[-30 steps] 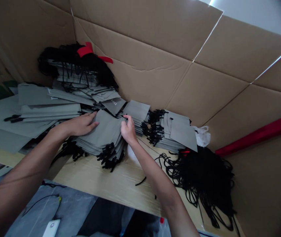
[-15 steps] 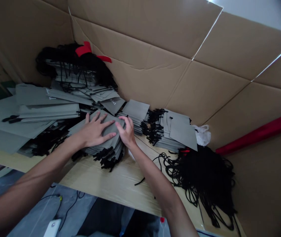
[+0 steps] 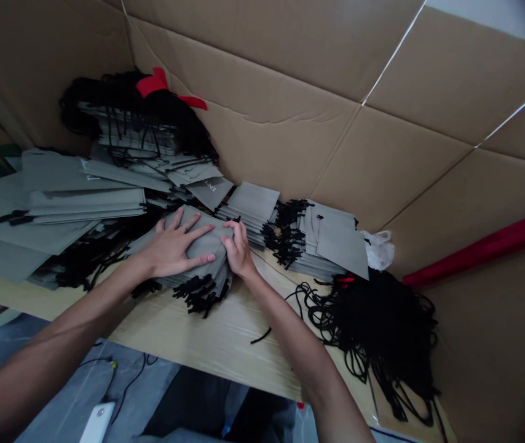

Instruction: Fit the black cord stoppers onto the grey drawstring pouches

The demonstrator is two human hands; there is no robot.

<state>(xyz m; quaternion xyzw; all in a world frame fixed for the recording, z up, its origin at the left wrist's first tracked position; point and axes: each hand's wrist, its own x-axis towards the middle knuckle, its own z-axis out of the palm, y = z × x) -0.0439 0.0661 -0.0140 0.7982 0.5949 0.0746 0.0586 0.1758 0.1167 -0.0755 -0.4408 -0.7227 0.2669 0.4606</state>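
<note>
A stack of flat grey bags with black cord ends lies on the table in front of me. My left hand rests flat on top of it, fingers spread, a ring on one of them. At the right corner of the same stack, my right hand has its thumb and bent fingers on the edge of the bags. The undersides of its fingers are partly hidden. Knotted black ends stick out of the stack's near side.
Behind my right hand stands a smaller grey stack; further right is another, beside a white plastic bag. A heap of black cords lies at the right. Large grey bags pile up at the left. Cardboard walls enclose the table.
My right hand has shifted slightly down and its fingers bend more at the stack's corner. My left hand stays spread on top, almost in place. The view has tilted slightly.
</note>
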